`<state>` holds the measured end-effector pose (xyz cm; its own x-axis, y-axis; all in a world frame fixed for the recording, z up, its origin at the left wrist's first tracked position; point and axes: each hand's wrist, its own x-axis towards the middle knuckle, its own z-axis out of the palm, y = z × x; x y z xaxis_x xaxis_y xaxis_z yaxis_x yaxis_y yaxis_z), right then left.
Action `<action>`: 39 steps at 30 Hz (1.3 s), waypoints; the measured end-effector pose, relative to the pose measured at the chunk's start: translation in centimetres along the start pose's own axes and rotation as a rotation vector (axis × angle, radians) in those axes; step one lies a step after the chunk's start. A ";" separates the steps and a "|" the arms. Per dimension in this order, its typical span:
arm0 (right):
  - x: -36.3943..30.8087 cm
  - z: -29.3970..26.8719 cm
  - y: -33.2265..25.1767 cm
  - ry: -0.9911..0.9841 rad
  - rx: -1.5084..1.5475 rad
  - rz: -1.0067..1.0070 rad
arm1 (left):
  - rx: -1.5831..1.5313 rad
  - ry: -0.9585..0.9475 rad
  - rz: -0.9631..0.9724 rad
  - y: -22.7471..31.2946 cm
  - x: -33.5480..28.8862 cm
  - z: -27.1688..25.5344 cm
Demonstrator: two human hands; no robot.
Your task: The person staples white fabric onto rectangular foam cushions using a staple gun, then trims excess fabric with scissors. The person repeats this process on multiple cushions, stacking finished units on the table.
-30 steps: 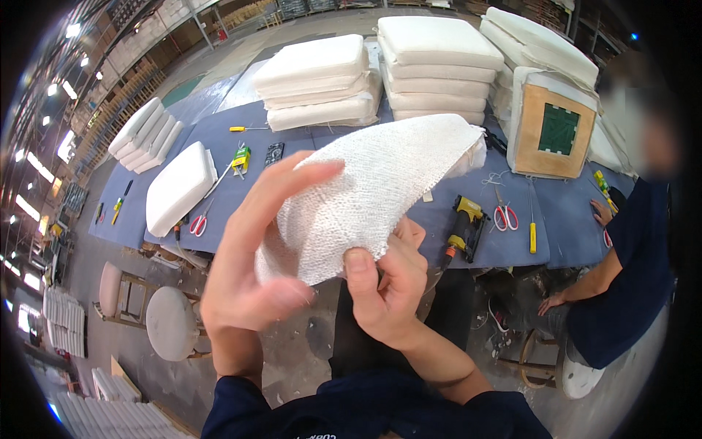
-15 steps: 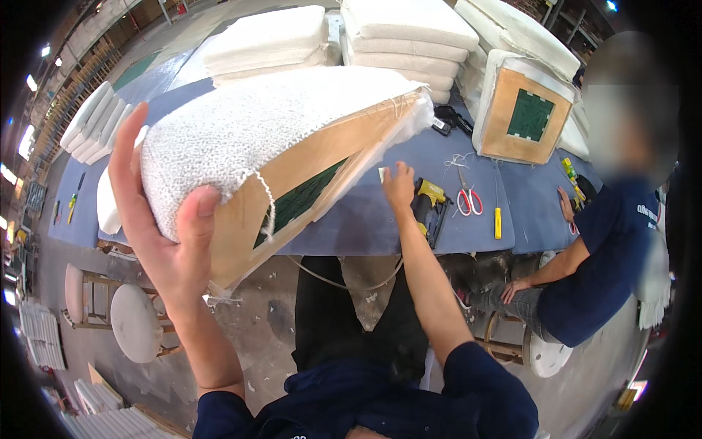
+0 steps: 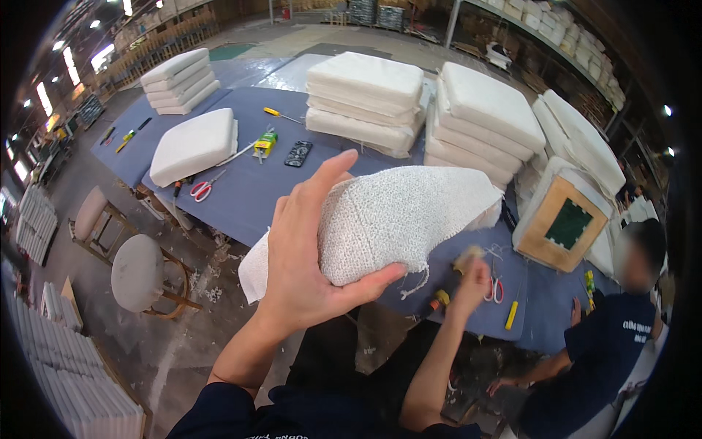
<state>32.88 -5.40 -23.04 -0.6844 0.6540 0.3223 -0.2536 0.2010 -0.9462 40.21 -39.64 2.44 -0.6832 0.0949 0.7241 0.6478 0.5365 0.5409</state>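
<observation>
My left hand (image 3: 292,263) is wrapped round the near corner of a white fabric-covered seat cushion (image 3: 398,212), thumb and fingers pressing the knit cover. The cushion is raised above the table, and a loose thread hangs from its near edge. My right hand (image 3: 472,285) is to its right, fingers curled and smeared by motion; what they hold, if anything, I cannot make out. Close beside that hand lies a yellow and black staple gun (image 3: 439,299), partly hidden by it. Red-handled scissors (image 3: 496,290) and a yellow-handled screwdriver (image 3: 512,313) lie farther right.
The blue table (image 3: 256,197) carries stacked white cushions (image 3: 365,80), a phone (image 3: 298,154), a yellow-green box (image 3: 265,144) and a second pair of scissors (image 3: 201,191). A wood-backed cushion (image 3: 559,252) leans at right. A co-worker (image 3: 599,358) sits there. Stools (image 3: 139,274) stand at left.
The view has swung left. The cushion has tipped so its wooden underside no longer shows, still in my left hand. My right hand's fingers have curled in beside the staple gun.
</observation>
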 end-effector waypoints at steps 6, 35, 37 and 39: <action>-2.5 -4.8 -24.6 -0.407 0.655 -0.256 | 0.075 -0.061 0.101 4.9 -2.3 2.1; 0.1 -1.9 -30.4 -0.664 0.115 -0.457 | 0.178 -0.046 0.349 3.6 -0.3 3.1; 4.6 -3.4 -25.8 -0.358 0.159 -0.315 | 0.164 -0.039 0.349 2.0 2.2 2.6; 10.9 -8.4 -14.3 -0.224 -0.153 -0.207 | 0.158 -0.052 0.350 0.5 5.2 2.7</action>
<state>34.78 5.01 -6.23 -0.7665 0.4151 0.4901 -0.3091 0.4306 -0.8480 36.08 -36.60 5.27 -0.4484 0.3351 0.8286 0.7876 0.5865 0.1891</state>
